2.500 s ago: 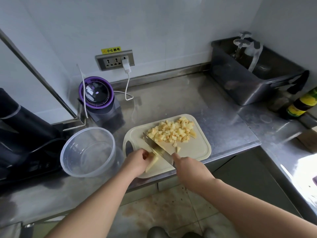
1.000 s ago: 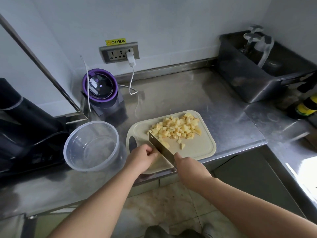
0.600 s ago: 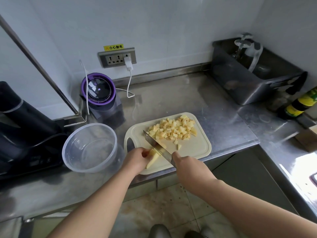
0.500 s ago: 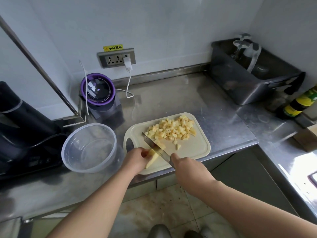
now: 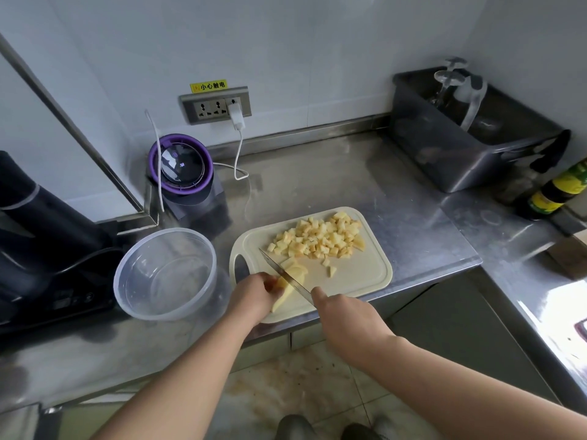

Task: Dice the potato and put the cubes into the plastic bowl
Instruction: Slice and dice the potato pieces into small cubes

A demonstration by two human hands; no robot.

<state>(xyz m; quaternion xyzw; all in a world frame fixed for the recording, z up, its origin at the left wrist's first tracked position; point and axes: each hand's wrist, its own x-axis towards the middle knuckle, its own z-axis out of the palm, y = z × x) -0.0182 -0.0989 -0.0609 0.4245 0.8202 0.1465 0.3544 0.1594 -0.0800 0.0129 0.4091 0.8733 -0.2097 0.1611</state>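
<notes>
A cream cutting board (image 5: 362,274) lies on the steel counter with a heap of yellow potato cubes (image 5: 320,238) on its far half. At the board's near left, my left hand (image 5: 254,296) holds the remaining potato strips (image 5: 284,295) down. My right hand (image 5: 346,319) grips the handle of a knife (image 5: 282,269), whose blade lies across those strips with a freshly cut piece just beyond it. The clear plastic bowl (image 5: 166,274) stands to the left of the board and has nothing in it.
A purple-rimmed blender (image 5: 181,171) stands behind the bowl, its white cord plugged into the wall socket (image 5: 219,106). A black appliance (image 5: 38,236) is at far left, a dark tub (image 5: 460,147) at back right, a bottle (image 5: 559,192) at the right edge.
The knife has kept slicing through the strips under my left hand, working toward that hand. The heap of cubes and the bowl have stayed put; the view has shifted slightly.
</notes>
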